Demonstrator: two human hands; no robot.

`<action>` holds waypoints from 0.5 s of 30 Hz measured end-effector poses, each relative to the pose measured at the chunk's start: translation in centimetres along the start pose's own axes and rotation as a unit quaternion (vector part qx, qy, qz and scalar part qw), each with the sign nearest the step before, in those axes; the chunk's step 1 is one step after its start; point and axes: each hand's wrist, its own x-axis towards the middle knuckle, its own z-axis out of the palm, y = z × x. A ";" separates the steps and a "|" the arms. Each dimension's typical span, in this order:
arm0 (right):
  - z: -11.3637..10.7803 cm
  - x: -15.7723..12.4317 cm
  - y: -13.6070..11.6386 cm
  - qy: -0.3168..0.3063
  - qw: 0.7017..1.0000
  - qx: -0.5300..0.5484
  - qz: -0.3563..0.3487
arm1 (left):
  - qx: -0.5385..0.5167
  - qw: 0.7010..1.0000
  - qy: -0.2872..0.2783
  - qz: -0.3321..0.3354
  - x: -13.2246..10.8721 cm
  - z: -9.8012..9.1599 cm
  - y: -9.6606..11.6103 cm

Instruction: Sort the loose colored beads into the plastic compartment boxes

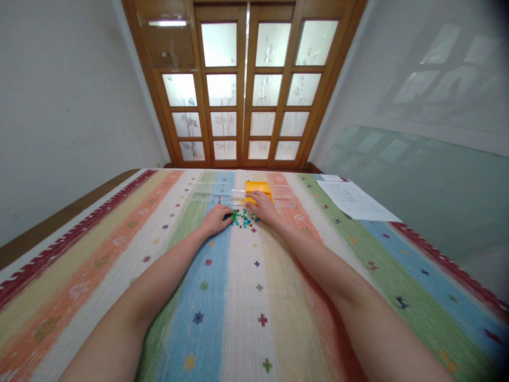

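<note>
A small heap of tiny coloured beads [242, 218], mostly green and blue, lies on a striped cloth [254, 297] far out in front of me. My left hand [217, 218] rests on the cloth at the heap's left edge, fingers curled toward the beads. My right hand [263, 206] lies at the heap's right edge, fingers bent down, touching the near edge of a yellow tray [257, 188]. Both hands are too small here to show whether anything is pinched in them.
Clear plastic trays [210, 192] stand left of the yellow tray, and another [284, 202] stands to its right. A printed paper sheet [355, 201] lies at the far right of the cloth. Wooden doors with frosted panes [243, 85] close off the back.
</note>
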 end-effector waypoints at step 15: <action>-3.6 -3.9 1.1 -0.132 0.989 0.066 -0.013 | 0.071 0.991 -0.015 0.114 0.1 -0.8 6.0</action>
